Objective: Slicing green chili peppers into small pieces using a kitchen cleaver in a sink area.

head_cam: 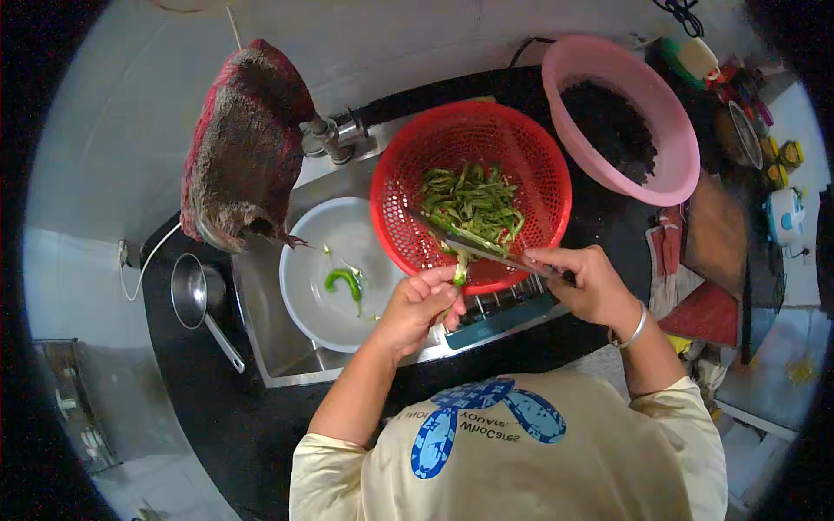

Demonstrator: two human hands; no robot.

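My left hand [423,309] pinches the stem end of a green chili pepper [460,277] at the near rim of a red plastic colander [547,156]. A kitchen knife [479,249] is gripped in my right hand [589,284], its blade lying slantwise over the colander and against the pepper. Sliced green pepper [472,198] lies heaped in the colander. To the left, a white basin [306,319] holds water and a curled whole green chili pepper [345,281], with small stem bits around it.
The basin stands in a steel sink [260,325] with a faucet [335,140] behind. A hanging towel [247,143] covers part of the sink's left. A small saucepan [192,293] sits at left; a tilted pink basin [677,150] with dark contents is back right.
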